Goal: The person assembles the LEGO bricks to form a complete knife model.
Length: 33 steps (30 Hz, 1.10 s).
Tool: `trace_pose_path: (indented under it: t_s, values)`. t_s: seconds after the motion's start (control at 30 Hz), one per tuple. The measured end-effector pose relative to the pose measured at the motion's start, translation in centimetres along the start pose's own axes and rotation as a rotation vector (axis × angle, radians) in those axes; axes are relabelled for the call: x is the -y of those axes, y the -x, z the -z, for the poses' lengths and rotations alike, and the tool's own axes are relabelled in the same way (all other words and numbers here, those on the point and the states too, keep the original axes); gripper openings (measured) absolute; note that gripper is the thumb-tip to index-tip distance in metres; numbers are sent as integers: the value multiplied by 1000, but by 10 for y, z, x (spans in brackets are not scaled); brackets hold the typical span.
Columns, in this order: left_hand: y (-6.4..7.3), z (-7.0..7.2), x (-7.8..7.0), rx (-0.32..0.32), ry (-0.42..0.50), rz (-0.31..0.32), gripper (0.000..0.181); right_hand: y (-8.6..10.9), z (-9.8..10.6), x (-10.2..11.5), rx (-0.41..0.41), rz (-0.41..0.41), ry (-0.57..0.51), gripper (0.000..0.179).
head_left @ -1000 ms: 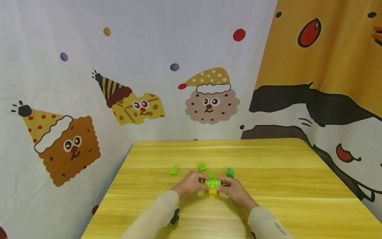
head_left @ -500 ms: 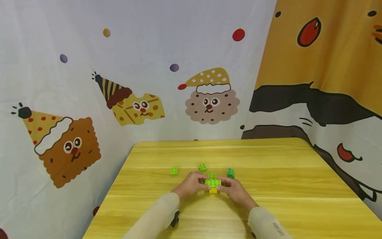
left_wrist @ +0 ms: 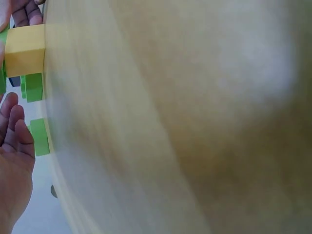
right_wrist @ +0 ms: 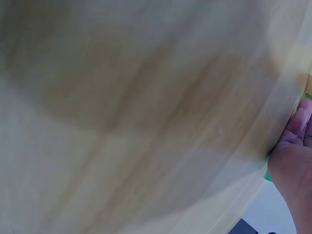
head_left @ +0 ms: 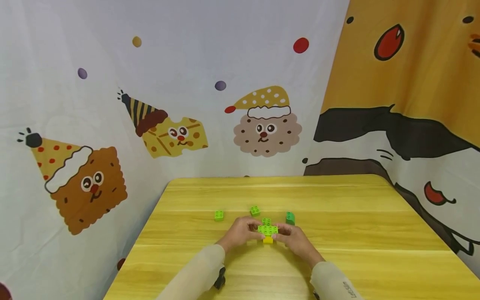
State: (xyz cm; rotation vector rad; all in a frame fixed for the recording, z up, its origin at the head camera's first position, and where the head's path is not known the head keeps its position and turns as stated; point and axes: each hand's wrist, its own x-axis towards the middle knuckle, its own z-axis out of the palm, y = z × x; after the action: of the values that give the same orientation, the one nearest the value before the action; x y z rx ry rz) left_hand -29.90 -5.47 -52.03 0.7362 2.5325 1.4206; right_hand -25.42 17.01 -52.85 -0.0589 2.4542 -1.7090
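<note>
In the head view, a long light-green toy brick (head_left: 268, 230) sits on top of a yellow brick (head_left: 268, 240) on the table. My left hand (head_left: 241, 230) pinches the long brick's left end between thumb and fingers. At its right end, my right hand (head_left: 294, 238) grips it the same way. Just behind the pair lies a small light-green brick (head_left: 266, 221), partly hidden. The left wrist view shows the yellow brick (left_wrist: 25, 50) from the side, with the left hand (left_wrist: 14, 165) below it. Only the edge of the right hand (right_wrist: 295, 146) shows in the right wrist view.
Two more small light-green bricks, one at the left (head_left: 219, 215) and one farther back (head_left: 255, 211), lie on the wooden table (head_left: 337, 233). A darker green curved brick (head_left: 290, 218) stands just beyond the right hand. A printed cloth (head_left: 187, 62) hangs behind the table.
Both hands keep their grip on the long green brick, which stays over the yellow one. Only a slight shift of the head view shows.
</note>
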Motion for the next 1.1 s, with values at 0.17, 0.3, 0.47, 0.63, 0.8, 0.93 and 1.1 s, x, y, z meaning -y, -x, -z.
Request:
trace_pose_path:
  t_s: [0.17, 0.3, 0.47, 0.63, 0.8, 0.93, 1.1]
  values:
    - [3, 0, 3, 0, 36, -17, 33, 1, -1, 1, -10, -1, -22, 44]
    - [5, 5, 7, 17, 53, 8, 34, 0, -1, 1, 25, 34, -27, 45]
    - [5, 9, 7, 25, 69, 41, 34, -1, 0, 2, 44, 45, -34, 47]
    - [4, 7, 5, 23, 86, 44, 31, -2, 0, 1, 27, 38, -25, 47]
    - [4, 3, 4, 29, 60, 37, 29, -2, 0, -2, 25, 40, -25, 47]
    - [3, 2, 2, 25, 43, 40, 27, -1, 0, -3, 29, 42, -57, 48]
    - [3, 2, -2, 32, 53, 46, 27, 3, 2, -3, 21, 41, -76, 51]
